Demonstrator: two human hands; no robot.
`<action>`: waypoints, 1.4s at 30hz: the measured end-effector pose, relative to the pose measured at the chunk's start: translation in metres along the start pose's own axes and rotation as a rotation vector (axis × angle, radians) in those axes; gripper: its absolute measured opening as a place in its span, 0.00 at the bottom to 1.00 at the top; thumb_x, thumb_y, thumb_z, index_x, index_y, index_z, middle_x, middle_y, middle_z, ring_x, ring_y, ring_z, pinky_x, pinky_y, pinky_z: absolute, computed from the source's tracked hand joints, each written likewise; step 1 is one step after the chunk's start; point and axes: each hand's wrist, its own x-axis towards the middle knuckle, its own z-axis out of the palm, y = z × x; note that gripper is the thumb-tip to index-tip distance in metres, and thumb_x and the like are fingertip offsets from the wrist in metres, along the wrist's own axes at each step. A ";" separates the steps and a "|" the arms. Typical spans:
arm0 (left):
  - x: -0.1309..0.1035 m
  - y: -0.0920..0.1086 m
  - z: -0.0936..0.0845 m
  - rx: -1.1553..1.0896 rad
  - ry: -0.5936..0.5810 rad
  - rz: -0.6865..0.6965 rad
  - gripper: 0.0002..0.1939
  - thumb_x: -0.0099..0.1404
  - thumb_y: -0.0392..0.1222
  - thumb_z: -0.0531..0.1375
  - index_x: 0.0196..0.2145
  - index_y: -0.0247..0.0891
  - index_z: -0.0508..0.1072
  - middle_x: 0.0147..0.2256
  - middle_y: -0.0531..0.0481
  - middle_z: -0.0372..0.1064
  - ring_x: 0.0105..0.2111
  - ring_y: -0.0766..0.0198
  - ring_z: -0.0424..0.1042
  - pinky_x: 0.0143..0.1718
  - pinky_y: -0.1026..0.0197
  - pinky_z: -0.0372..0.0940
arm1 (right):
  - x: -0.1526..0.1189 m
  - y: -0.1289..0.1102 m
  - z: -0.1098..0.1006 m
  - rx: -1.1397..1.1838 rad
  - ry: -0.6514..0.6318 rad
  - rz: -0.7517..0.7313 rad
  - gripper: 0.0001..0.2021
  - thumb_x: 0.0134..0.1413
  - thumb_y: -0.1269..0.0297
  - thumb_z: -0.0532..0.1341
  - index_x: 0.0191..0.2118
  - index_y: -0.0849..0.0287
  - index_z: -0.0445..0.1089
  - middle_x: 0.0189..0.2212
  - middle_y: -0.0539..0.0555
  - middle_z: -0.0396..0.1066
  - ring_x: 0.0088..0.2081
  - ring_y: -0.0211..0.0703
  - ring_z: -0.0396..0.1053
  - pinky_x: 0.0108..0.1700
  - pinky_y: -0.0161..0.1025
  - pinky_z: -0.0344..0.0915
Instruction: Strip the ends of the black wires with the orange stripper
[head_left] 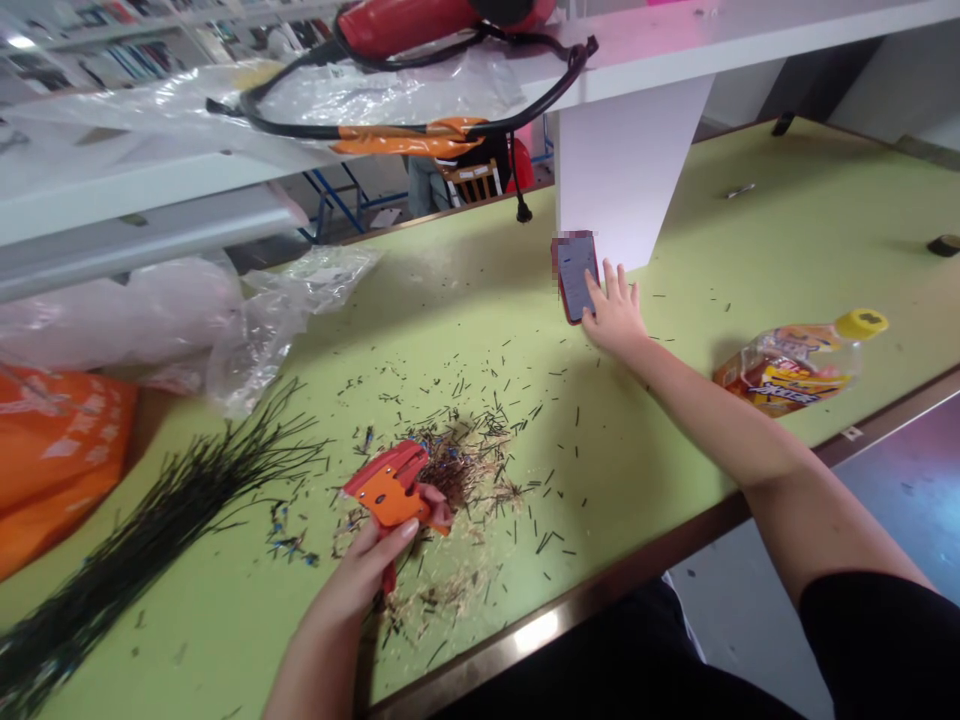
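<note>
My left hand (382, 550) is closed around a red and orange wire stripper (388, 485), its jaw end pointing up and away over a heap of scraps. Farther off, my right hand (616, 318) reaches out with fingers spread, fingertips at the screen of a phone (576, 278) that leans against a white upright panel. Under and beside the wire stripper lie short dark wire offcuts (472, 465), with pale fine strands among them. To the left stretches a long bundle of black wires (165, 530).
A bottle with a yellow cap (795, 365) lies on its side near my right forearm. Orange bag (60, 460) and clear plastic wrap (270, 320) sit at left. Overhead, a white shelf (645, 50) carries a red tool (412, 25) with a dangling black cable.
</note>
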 end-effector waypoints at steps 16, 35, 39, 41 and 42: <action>0.004 0.008 0.002 0.014 0.003 -0.008 0.23 0.62 0.58 0.72 0.45 0.36 0.80 0.36 0.42 0.77 0.41 0.49 0.77 0.47 0.49 0.72 | 0.000 -0.017 -0.006 -0.028 0.000 -0.035 0.38 0.71 0.61 0.52 0.82 0.55 0.44 0.82 0.57 0.31 0.80 0.79 0.25 0.76 0.77 0.29; 0.001 0.005 -0.002 0.004 0.002 -0.047 0.23 0.62 0.58 0.72 0.46 0.38 0.80 0.36 0.42 0.76 0.42 0.47 0.77 0.49 0.49 0.71 | -0.013 0.010 -0.012 -0.048 -0.006 0.017 0.40 0.71 0.64 0.51 0.82 0.53 0.35 0.82 0.55 0.29 0.80 0.78 0.24 0.75 0.78 0.32; 0.001 -0.001 -0.005 -0.003 -0.012 -0.032 0.23 0.62 0.57 0.72 0.46 0.37 0.79 0.37 0.42 0.76 0.42 0.48 0.76 0.49 0.49 0.71 | -0.025 0.016 0.001 -0.040 -0.087 0.007 0.43 0.69 0.64 0.53 0.82 0.51 0.31 0.82 0.54 0.25 0.79 0.80 0.25 0.75 0.79 0.30; 0.001 -0.005 -0.008 -0.007 -0.015 -0.026 0.22 0.64 0.56 0.71 0.47 0.37 0.79 0.37 0.42 0.76 0.43 0.48 0.76 0.50 0.49 0.71 | -0.026 0.017 0.002 -0.041 -0.096 0.013 0.41 0.70 0.64 0.52 0.82 0.54 0.34 0.82 0.55 0.25 0.79 0.79 0.24 0.76 0.77 0.29; 0.001 -0.007 -0.009 -0.009 -0.013 -0.024 0.22 0.64 0.56 0.70 0.48 0.38 0.79 0.38 0.42 0.76 0.43 0.48 0.76 0.50 0.49 0.71 | -0.026 0.018 0.002 -0.039 -0.087 0.021 0.40 0.70 0.64 0.51 0.82 0.56 0.36 0.82 0.57 0.25 0.80 0.78 0.24 0.76 0.77 0.29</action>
